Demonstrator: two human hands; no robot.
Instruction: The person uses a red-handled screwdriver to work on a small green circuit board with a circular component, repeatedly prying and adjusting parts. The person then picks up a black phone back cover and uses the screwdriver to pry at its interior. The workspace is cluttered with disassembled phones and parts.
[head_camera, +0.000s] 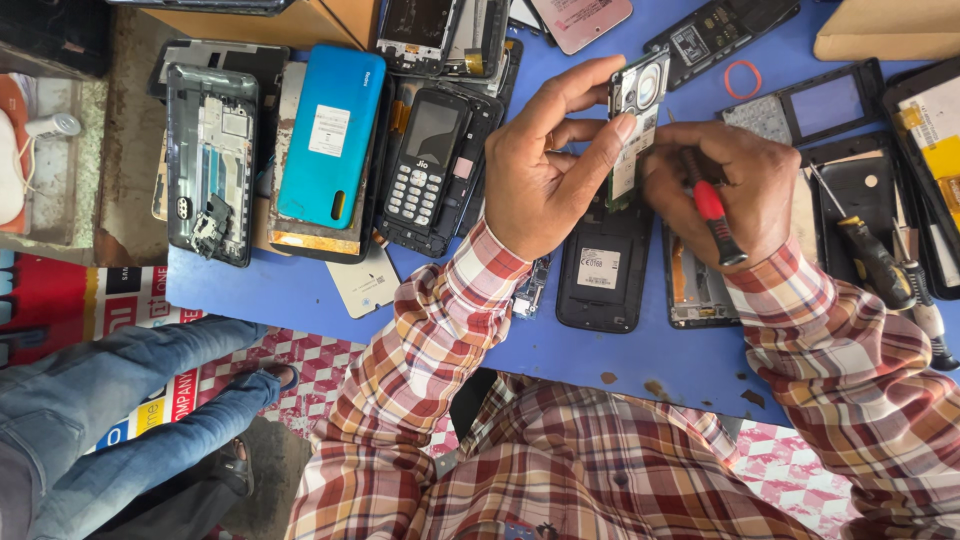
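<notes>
red plastic marks the screwdriver (712, 212) gripped in the right hand (735, 185), fingers wrapped tight round the handle, its tip aimed toward the small circuit board (636, 115) that the left hand (545, 170) pinches upright between thumb and forefingers. the board stands between the two hands, lifted off the blue table (600, 350), with a round part near its top edge. just below the hands lies an open black phone shell (598, 270), and beside it, under the right wrist, another opened phone body (695, 290).

to the left of the left hand sit a black keypad phone (428, 165), a blue back cover (332, 135) and a bare grey frame (210, 160). to the right of the right hand lie two more screwdrivers (880, 265), and above it a red rubber band (742, 79).

by the look of it, the step in hand is working a screw or prying a part on the board with the driver tip; the exact contact point is hidden behind the fingers. the next move would call for a steady pinch on the board's edges and a light, square push of the tip, since a slip could scratch the board or jab the left fingers.

someone in jeans (120, 390) stands well off to the lower left.
</notes>
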